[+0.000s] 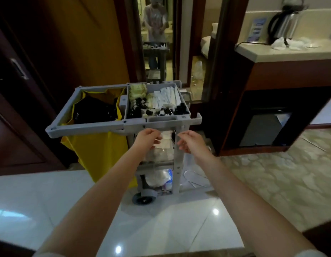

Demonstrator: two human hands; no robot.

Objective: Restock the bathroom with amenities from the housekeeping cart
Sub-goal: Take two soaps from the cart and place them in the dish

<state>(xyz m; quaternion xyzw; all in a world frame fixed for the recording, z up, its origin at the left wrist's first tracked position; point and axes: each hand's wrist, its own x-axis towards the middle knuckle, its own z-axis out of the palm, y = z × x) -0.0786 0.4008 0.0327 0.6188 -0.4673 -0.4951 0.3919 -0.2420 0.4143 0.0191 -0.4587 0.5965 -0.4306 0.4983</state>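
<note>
Left of the left hand: a yellow waste bag (98, 151) with a black liner (94, 110), hung in the grey frame of the housekeeping cart (83, 127). Just above and beyond both hands: the cart's top tray (135, 119), packed with small dark bottles (140, 108), yellowish packets (137, 89) and long white sachets (166, 97).

Left hand (148, 139) held under the push handle (162, 120), fingers curled toward a stack of white packets (165, 139) on the middle shelf (touching or pinching them: cannot tell through the blur). Hands apart, with the grey upright post (176, 154) between them. Right hand (190, 142) just right of that post, fingers loosely curled, nothing in it.

Below the hands: a lower shelf with crumpled white items (157, 178), and a grey wheel (144, 198). Below and right of the right hand: clear plastic (196, 179) on the floor. Far above the hands: a narrow mirror (168, 58) showing a person (155, 19) behind the same cart. Well to the right of the right hand: a dark wooden cabinet (281, 73) under a pale counter (272, 52), with an electric kettle (285, 25) on it.
</note>
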